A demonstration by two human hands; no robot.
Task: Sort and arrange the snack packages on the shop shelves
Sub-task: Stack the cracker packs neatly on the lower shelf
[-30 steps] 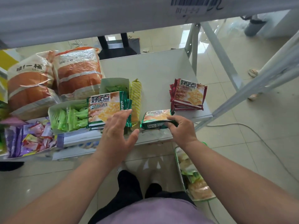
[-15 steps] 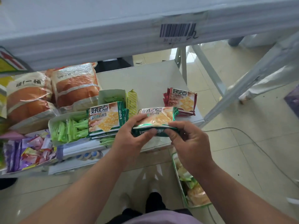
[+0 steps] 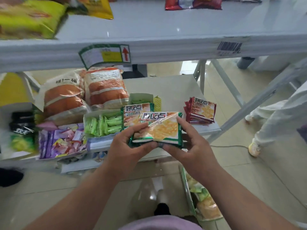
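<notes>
Both hands hold a green cracker packet [image 3: 159, 130] in front of the lower shelf [image 3: 166, 90]. My left hand [image 3: 131, 145] grips its left end; my right hand [image 3: 192, 143] grips its right end and underside. Behind it a matching green packet [image 3: 132, 113] stands on the shelf. A stack of red cracker packets [image 3: 201, 112] lies at the shelf's right end.
Two large orange bags [image 3: 86, 95] sit at the back left, with a box of green sachets [image 3: 103, 123] and a box of purple candies [image 3: 61, 140] in front. The upper shelf [image 3: 166, 34] carries yellow and red bags. A basket [image 3: 204, 205] of snacks stands on the floor. Another person's legs [image 3: 269, 127] are on the right.
The green packet came off the shelf edge and rose between both hands; my left hand joined my right on it. The view tilted upward, revealing the upper shelf.
</notes>
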